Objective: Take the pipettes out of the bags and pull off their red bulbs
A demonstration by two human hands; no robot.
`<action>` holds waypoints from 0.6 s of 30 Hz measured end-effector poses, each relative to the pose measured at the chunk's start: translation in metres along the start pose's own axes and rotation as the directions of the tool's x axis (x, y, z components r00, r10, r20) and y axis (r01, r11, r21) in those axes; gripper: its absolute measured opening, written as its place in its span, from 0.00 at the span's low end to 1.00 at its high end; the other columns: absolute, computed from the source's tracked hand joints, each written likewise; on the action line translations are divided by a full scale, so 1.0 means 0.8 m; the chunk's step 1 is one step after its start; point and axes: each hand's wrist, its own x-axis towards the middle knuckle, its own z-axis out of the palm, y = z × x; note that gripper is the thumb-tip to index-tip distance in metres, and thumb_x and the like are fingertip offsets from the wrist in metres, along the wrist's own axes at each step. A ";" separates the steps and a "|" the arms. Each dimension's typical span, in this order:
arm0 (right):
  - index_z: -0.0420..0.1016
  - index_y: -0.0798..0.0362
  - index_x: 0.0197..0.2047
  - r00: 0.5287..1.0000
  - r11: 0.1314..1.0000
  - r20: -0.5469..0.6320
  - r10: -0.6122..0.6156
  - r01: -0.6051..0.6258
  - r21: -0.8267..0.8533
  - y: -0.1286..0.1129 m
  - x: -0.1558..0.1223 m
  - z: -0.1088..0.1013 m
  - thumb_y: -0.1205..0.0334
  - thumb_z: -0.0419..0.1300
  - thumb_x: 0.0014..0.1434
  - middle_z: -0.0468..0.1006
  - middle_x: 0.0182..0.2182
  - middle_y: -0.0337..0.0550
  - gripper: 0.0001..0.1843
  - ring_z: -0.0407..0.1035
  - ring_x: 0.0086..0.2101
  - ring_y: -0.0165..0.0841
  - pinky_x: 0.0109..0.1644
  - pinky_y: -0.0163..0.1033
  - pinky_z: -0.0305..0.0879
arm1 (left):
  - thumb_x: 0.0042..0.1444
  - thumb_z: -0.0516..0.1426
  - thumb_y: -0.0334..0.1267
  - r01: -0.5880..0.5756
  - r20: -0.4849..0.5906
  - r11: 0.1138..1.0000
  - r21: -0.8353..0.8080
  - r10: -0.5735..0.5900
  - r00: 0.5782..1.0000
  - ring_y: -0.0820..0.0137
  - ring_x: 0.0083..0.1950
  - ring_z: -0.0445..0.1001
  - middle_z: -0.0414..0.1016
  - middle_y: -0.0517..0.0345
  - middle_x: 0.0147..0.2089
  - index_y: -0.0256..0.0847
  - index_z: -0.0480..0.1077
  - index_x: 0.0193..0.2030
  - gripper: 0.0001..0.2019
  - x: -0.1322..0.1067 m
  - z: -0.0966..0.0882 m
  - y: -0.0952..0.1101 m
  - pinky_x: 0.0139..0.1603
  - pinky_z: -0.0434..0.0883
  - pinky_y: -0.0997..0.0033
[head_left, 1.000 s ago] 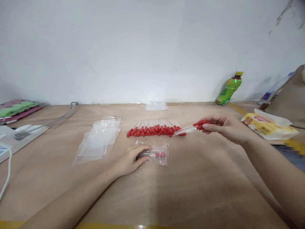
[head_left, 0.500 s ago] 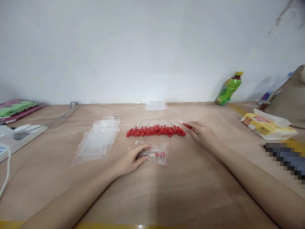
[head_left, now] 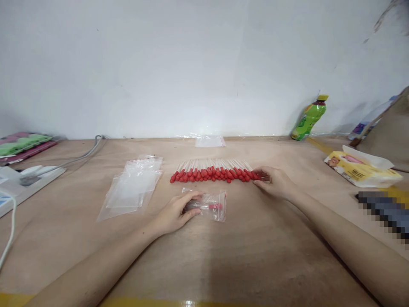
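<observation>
A row of pale thin sticks with red bulb-like heads [head_left: 211, 172] lies across the table, heads toward me. At its right end my right hand [head_left: 275, 181] has thumb and fingers closed about the red head of the last stick, partly hidden by the fingers. Nearer to me, my left hand [head_left: 179, 213] pinches the left part of a clear zip bag [head_left: 219, 215]. Inside that bag lies one red-headed stick [head_left: 215, 206], its head pointing right toward the zip edge.
Left of the row overlap several flat clear zip bags [head_left: 134, 185]; another bag [head_left: 210, 141] lies by the wall. A power strip [head_left: 47, 181] with cables is far left. To the right are a green bottle [head_left: 309, 119], a tissue pack [head_left: 361, 170] and a pixelated dark object [head_left: 383, 213].
My right hand has brought a red-headed stick down and left against the right end of the row. The left hand and its bag stay in place.
</observation>
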 end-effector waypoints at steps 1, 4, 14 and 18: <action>0.72 0.54 0.42 1.000 1.000 0.010 0.008 -0.008 0.010 -0.001 0.000 0.000 0.63 0.56 0.51 0.76 0.38 0.47 0.14 0.73 0.35 0.35 0.40 0.42 0.71 | 0.58 0.52 0.40 -0.002 -0.002 1.000 -0.002 0.002 1.000 0.68 0.46 0.70 0.70 0.54 0.50 0.45 0.58 0.56 0.18 0.000 0.000 0.000 0.47 0.67 0.66; 0.73 0.53 0.42 1.000 1.000 -0.022 0.022 -0.023 -0.020 -0.001 0.000 0.003 0.62 0.55 0.52 0.77 0.37 0.45 0.13 0.73 0.34 0.35 0.40 0.42 0.70 | 0.58 0.52 0.41 -0.009 -0.005 1.000 -0.003 0.009 1.000 0.67 0.46 0.70 0.69 0.53 0.51 0.44 0.59 0.55 0.18 0.000 0.000 -0.001 0.46 0.68 0.66; 0.70 0.55 0.47 0.979 0.971 -0.067 0.191 -0.179 0.158 0.017 0.001 0.010 0.50 0.63 0.44 0.75 0.42 0.49 0.28 0.70 0.36 0.37 0.39 0.42 0.68 | 0.58 0.52 0.41 -0.010 -0.004 1.000 0.008 0.010 1.000 0.68 0.44 0.70 0.70 0.54 0.50 0.45 0.59 0.55 0.18 0.000 0.000 -0.002 0.44 0.68 0.68; 0.72 0.55 0.43 0.943 0.978 -0.283 0.177 -0.136 0.160 -0.005 0.001 0.010 0.48 0.63 0.44 0.75 0.36 0.47 0.26 0.68 0.34 0.35 0.37 0.41 0.65 | 0.58 0.52 0.42 0.009 0.004 1.000 0.019 -0.009 1.000 0.68 0.44 0.70 0.70 0.54 0.50 0.45 0.59 0.55 0.19 -0.001 0.000 -0.002 0.44 0.67 0.68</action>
